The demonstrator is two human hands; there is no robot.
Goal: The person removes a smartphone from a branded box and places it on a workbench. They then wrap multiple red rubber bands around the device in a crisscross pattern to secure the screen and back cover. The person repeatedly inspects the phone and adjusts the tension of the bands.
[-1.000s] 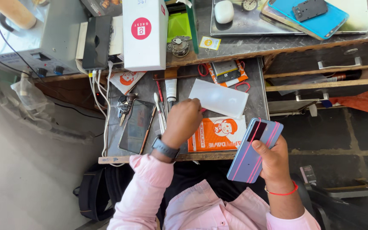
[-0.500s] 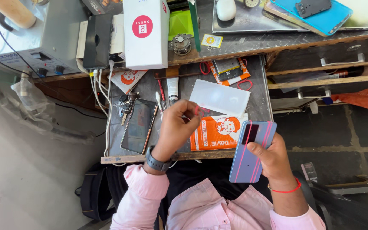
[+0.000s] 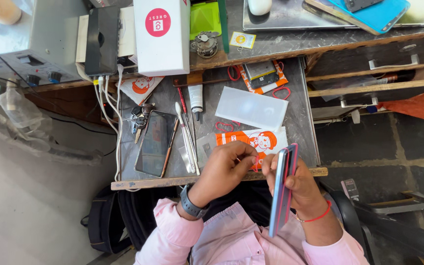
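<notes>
My right hand (image 3: 298, 189) has its grip closed around 1 phone (image 3: 281, 191), held edge-on. My left hand (image 3: 224, 169) has fingers curled beside it, over the orange packet (image 3: 256, 141) on the table (image 3: 212, 181); contents unclear.

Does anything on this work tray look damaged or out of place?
Nothing looks damaged. The phone is held on edge in the right hand, and the tools, keys and orange packet lie loosely on the tray.

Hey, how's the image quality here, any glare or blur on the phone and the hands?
Head view: even daylight, sharp focus, no motion blur on the left hand or right hand; phone seen edge-on, no glare; mild sheen on the flat phone; edges slightly wide-angle.
</notes>
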